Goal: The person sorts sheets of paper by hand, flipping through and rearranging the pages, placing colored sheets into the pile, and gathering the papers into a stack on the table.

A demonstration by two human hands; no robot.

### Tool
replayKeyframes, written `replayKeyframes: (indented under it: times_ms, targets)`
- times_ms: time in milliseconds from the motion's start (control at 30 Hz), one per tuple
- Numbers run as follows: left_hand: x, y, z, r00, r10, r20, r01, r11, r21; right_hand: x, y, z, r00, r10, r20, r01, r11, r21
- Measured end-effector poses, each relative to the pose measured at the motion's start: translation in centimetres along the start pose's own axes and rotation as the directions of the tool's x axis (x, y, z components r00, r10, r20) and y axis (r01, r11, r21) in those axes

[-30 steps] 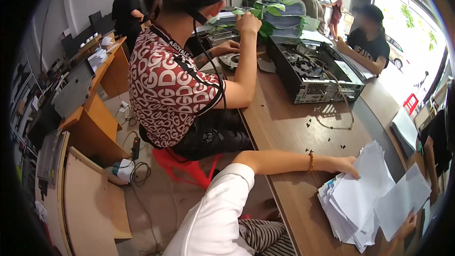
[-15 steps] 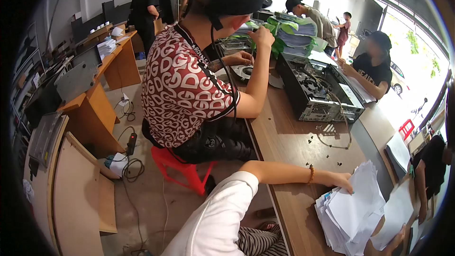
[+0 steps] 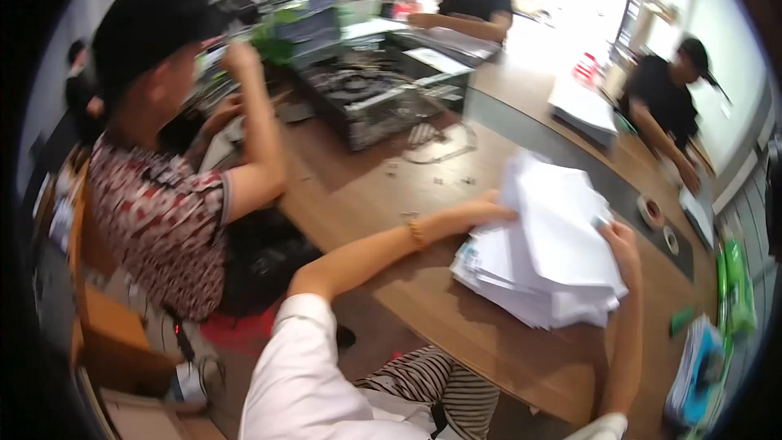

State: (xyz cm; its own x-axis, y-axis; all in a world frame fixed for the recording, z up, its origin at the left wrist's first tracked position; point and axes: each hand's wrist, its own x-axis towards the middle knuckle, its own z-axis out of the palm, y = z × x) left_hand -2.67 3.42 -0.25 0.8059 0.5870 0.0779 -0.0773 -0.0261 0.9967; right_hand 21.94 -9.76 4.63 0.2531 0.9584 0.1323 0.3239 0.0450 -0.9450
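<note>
A thick, uneven stack of white paper sheets (image 3: 546,253) lies on the wooden table in front of me, its top sheets raised and slightly bent. My left hand (image 3: 487,210) is closed on the upper left edge of these raised sheets, thumb toward me. At their right edge, my right hand (image 3: 621,246) grips the paper with its fingers partly behind it. Lower sheets fan out unevenly toward the left and front of the stack. Motion blurs the paper's edges, so how many sheets each hand holds is unclear.
Beyond the stack stands an opened computer case (image 3: 383,94) with a loose cable and small screws nearby. A person in a patterned shirt (image 3: 163,220) sits at my left. Tape rolls (image 3: 650,212) lie to the right, near green packaging (image 3: 735,285). Another person (image 3: 664,102) handles papers farther right.
My view has turned right. My right hand, earlier holding a sheet out to the right of the stack, is now at the stack's right edge, and the top sheets stand higher between both hands.
</note>
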Motion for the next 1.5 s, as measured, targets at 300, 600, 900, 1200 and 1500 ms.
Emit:
replayKeyframes:
  times_ms: [300,600,900,1200,1500]
  targets:
    - [2.8,-1.5,2.8,0.981,-0.176,0.079,0.185,0.975,-0.125,-1.5,1.1,-1.2,0.965,-0.073,-0.252,-0.04,0.908,-0.417]
    - [2.4,0.9,3.8,0.983,-0.177,0.049,0.184,0.946,-0.266,-2.4,0.1,0.8,0.969,-0.121,-0.216,-0.011,0.849,-0.528]
    - [2.4,0.0,3.5,0.96,-0.274,-0.065,0.263,0.955,-0.135,-1.7,0.1,-1.4,0.987,0.01,-0.163,-0.062,0.946,-0.317]
    - [3.0,-1.2,2.6,0.958,-0.282,-0.042,0.277,0.955,-0.106,-1.0,-0.3,-7.9,0.512,-0.484,-0.71,0.564,0.813,-0.147]
    - [3.6,-3.4,1.3,0.967,-0.25,-0.036,0.235,0.942,-0.241,-1.1,2.5,-0.6,0.768,-0.501,0.399,0.64,0.58,-0.504]
